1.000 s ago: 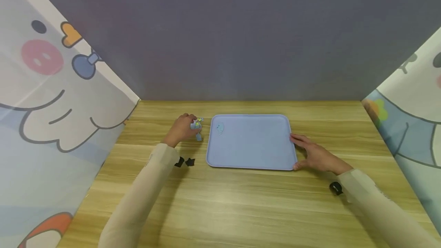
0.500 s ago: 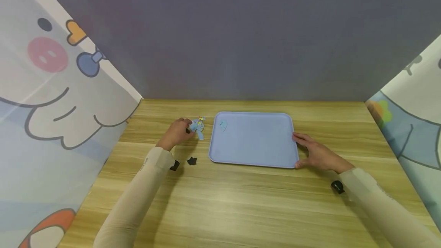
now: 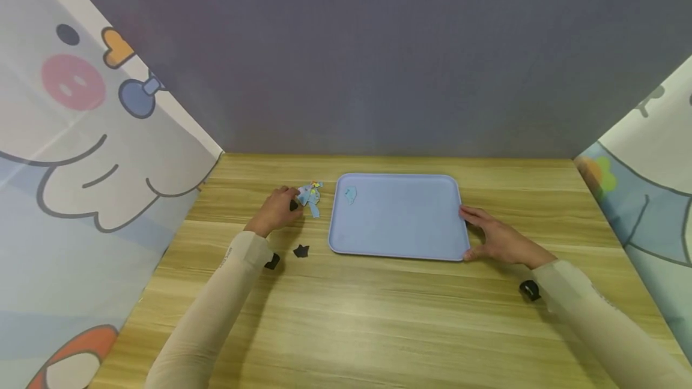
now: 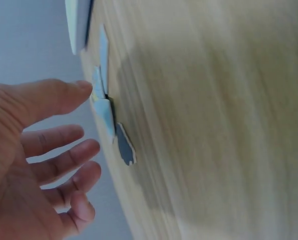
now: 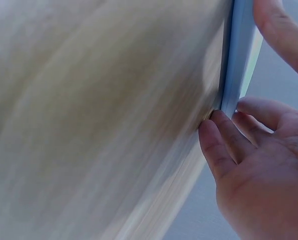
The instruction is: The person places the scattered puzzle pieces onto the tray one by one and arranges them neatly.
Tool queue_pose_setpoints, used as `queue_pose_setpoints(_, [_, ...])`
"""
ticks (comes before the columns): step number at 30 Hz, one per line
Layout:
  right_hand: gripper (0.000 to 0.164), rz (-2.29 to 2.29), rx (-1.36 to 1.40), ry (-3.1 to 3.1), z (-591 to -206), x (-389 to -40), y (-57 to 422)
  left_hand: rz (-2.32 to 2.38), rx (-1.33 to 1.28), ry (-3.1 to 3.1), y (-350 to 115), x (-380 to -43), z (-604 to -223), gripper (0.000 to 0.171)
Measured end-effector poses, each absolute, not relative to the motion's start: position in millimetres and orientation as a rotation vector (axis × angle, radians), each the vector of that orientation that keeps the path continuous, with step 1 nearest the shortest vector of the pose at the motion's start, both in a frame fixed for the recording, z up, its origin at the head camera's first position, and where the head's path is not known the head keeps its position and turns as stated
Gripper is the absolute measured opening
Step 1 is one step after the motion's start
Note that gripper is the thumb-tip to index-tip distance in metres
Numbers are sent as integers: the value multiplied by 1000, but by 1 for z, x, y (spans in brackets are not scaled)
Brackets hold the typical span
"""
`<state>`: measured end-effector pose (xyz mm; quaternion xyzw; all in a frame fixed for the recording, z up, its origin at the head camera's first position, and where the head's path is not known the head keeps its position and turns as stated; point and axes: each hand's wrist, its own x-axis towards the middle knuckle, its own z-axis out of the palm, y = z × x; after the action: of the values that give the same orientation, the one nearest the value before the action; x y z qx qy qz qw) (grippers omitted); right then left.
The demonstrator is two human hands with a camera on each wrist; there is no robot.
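Note:
My left hand (image 3: 274, 210) hovers at the left side of a small pile of flat light-blue and yellow jigsaw-like pieces (image 3: 310, 194). In the left wrist view its fingers (image 4: 71, 155) are loosely bent and apart, with nothing between them. A dark piece (image 4: 124, 145) lies on the wood beside the light-blue ones. The pale blue tray (image 3: 400, 221) sits flat on the table, one light-blue piece (image 3: 351, 194) in its upper left part. My right hand (image 3: 500, 242) rests against the tray's right edge, thumb near the front corner and fingertips (image 5: 209, 131) touching the side low down.
Two dark flat pieces (image 3: 301, 251) lie on the wooden table (image 3: 367, 329) left of the tray, one partly beside the left sleeve. A black object (image 3: 530, 290) with a pale mark lies near the right sleeve. A grey panel (image 3: 400, 59) stands behind; cartoon-printed walls flank both sides.
My left hand has released the bunch of light-blue and yellow pieces onto the table and drawn back left. A dark piece now shows by its fingers. The right hand stays at the tray.

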<state>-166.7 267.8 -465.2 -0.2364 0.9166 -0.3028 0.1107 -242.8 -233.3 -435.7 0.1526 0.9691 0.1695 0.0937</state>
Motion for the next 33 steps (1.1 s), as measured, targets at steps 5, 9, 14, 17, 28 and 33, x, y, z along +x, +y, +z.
queue_pose_setpoints(5, [104,-895,-702,2697,-465,-166,268,464,455,2899,-231,-252,-443,52])
queue_pose_setpoints(9, [103,-905,-706,2704,-465,-165,267,404,471,2930,-228,-260,-449,52])
queue_pose_setpoints(14, [103,-910,-719,2715,-466,-165,267,393,433,2947,-224,-267,-453,50])
queue_pose_setpoints(17, [104,-895,-717,2718,-468,-165,268,408,388,2947,-221,-269,-454,47])
queue_pose_setpoints(28, [105,-898,-701,2712,-471,-166,269,452,368,2954,-218,-267,-453,47])
queue_pose_setpoints(33, [105,-904,-696,2710,-471,-166,269,464,444,3023,-212,-263,-448,46])
